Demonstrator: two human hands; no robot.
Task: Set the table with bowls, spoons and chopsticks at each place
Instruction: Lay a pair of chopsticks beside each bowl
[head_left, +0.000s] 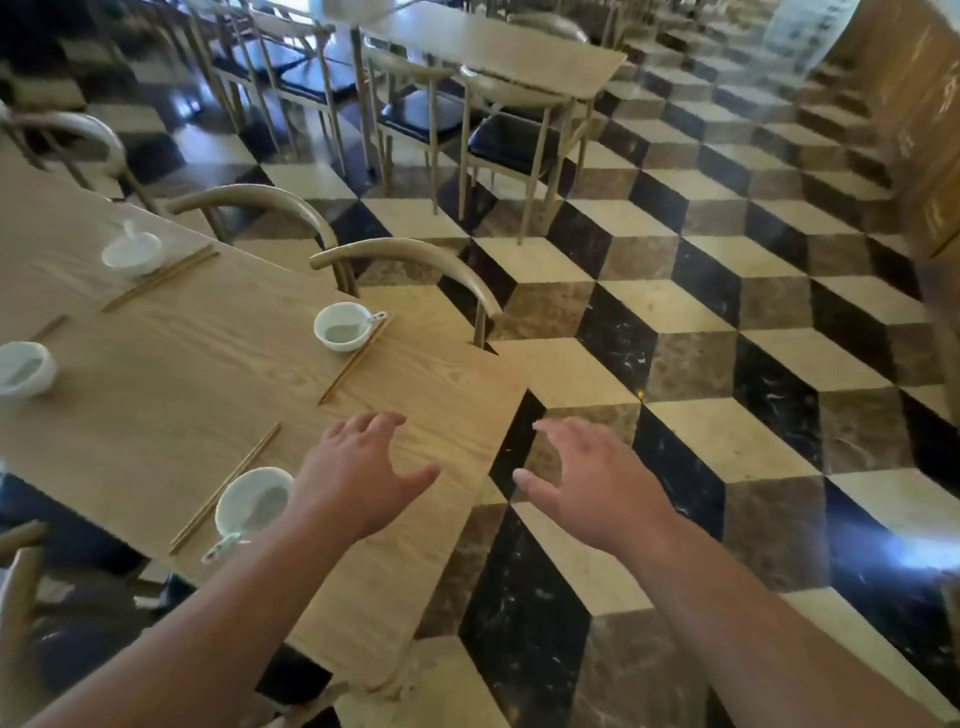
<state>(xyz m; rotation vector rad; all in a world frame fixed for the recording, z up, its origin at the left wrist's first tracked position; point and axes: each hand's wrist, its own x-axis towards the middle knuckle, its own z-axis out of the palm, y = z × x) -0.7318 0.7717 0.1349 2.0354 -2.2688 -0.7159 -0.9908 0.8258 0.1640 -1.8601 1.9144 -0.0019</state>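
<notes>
A long wooden table runs from the left edge to the lower middle. Several white bowls stand on it. The near bowl has a spoon at its rim and chopsticks to its left. The far-side bowl holds a spoon, with chopsticks on its right. Another bowl and chopsticks lie farther back, and a bowl sits at the left edge. My left hand hovers open over the table end, empty. My right hand hangs open over the floor, empty.
Curved-back wooden chairs stand along the table's far side, and another chair is at the lower left. A second table with dark-seated chairs stands behind. The floor is tiled in a cube pattern of black, brown and cream.
</notes>
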